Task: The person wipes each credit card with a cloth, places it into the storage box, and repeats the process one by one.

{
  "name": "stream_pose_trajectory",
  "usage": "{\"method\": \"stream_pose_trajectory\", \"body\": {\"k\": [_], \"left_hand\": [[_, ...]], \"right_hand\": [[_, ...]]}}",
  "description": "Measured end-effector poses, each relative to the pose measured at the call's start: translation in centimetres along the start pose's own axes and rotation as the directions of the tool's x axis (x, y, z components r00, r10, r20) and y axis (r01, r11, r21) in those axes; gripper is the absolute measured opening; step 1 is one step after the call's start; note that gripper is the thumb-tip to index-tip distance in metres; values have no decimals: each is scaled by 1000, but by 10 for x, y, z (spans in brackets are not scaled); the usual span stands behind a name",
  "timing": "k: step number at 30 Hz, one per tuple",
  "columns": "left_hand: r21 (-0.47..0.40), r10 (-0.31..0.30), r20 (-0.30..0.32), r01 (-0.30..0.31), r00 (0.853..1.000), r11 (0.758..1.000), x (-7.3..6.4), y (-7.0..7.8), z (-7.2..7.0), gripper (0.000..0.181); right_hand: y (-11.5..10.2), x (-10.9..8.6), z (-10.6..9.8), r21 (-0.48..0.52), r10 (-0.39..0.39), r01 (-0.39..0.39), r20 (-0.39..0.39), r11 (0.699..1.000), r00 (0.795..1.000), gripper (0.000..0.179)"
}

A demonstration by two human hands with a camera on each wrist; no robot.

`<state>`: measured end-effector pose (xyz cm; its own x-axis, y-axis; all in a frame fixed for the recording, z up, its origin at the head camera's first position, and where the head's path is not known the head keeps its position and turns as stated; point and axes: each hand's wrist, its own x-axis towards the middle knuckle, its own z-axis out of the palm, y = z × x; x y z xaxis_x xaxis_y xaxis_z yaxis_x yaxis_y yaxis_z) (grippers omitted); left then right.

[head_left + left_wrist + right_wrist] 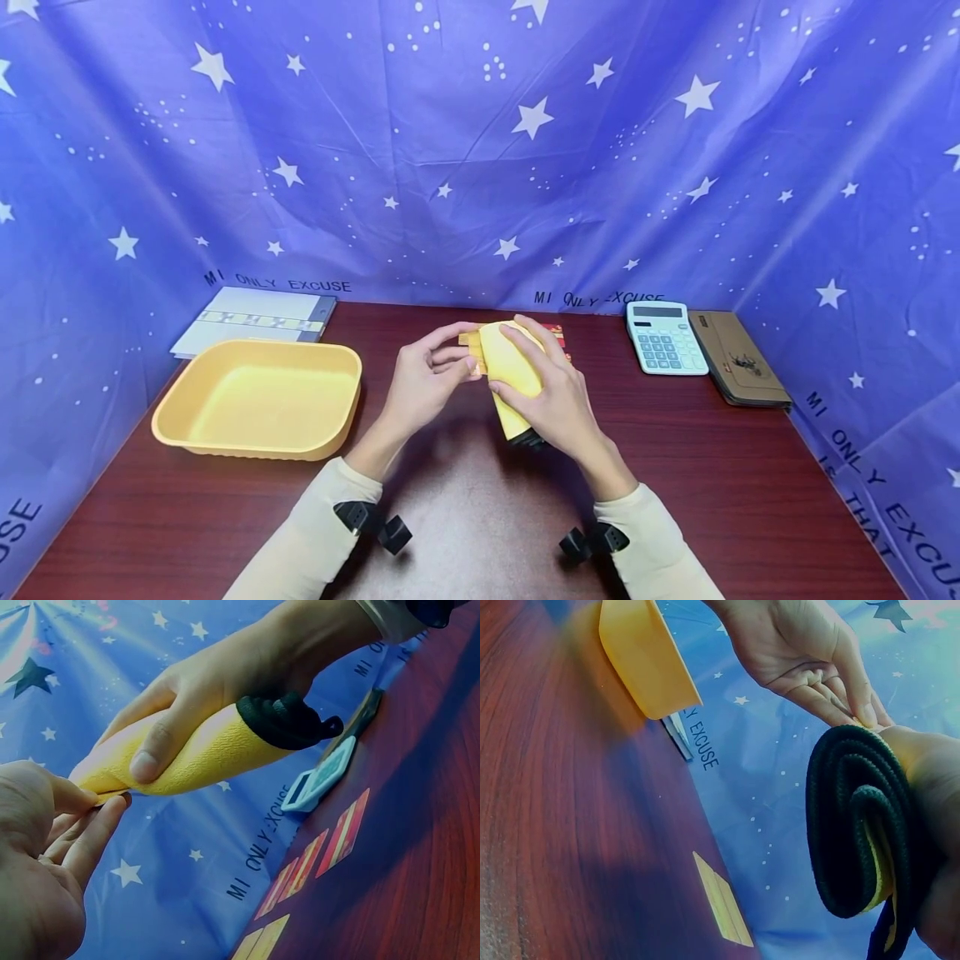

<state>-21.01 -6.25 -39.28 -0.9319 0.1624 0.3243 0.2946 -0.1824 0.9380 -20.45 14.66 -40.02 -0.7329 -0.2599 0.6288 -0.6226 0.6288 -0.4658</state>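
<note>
A rolled yellow cloth with black edging is held above the table between both hands. My right hand grips the roll from the right, its thumb on the near side. With thumb and finger, my left hand pinches the cloth's edge at the end away from the black trim. In the right wrist view, the black end shows several coiled layers. Behind the cloth, flat red-and-yellow pieces and yellow pieces lie on the table, partly hidden in the head view.
A yellow plastic basin stands on the left of the dark red table. Behind it lies a white-and-grey flat box or book. At the back right are a calculator and a brown wallet-like case. A blue starry curtain surrounds the table.
</note>
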Motion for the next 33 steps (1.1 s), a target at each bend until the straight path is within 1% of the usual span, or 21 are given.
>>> {"method": "stream_pose_trajectory", "body": {"k": [4, 10, 16, 19, 23, 27, 31, 33], "left_hand": [[16, 5, -3, -5, 1000, 1000, -1, 3, 0, 44], [24, -3, -4, 3, 1000, 1000, -1, 7, -2, 42], [19, 3, -1, -3, 1000, 1000, -2, 13, -5, 43], [26, 6, 0, -6, 1000, 1000, -1, 16, -7, 43], [39, -4, -2, 4, 1000, 999, 0, 18, -10, 44], [75, -13, -29, 16, 999, 997, -1, 18, -11, 45], [115, -1, -85, 11, 996, 993, 0, 17, -13, 45], [113, 8, -110, 5, 994, 994, 1, 17, -14, 46]], "right_hand": [[0, 1, -2, 7, -11, 12, -18, 1000, 1000, 72], [-1, 2, -6, 39, -21, 22, -36, 999, 999, 70], [3, 3, -12, 75, 10, -6, -53, 997, 999, 71], [7, 4, -15, 110, 29, -21, -70, 994, 997, 71], [13, 5, -18, 141, 56, -42, -96, 989, 994, 68], [18, 5, -21, 141, 72, -56, -113, 988, 991, 67], [22, 6, -25, 125, 91, -75, -120, 989, 989, 66], [23, 6, -27, 124, 110, -95, -121, 988, 987, 66]]}}
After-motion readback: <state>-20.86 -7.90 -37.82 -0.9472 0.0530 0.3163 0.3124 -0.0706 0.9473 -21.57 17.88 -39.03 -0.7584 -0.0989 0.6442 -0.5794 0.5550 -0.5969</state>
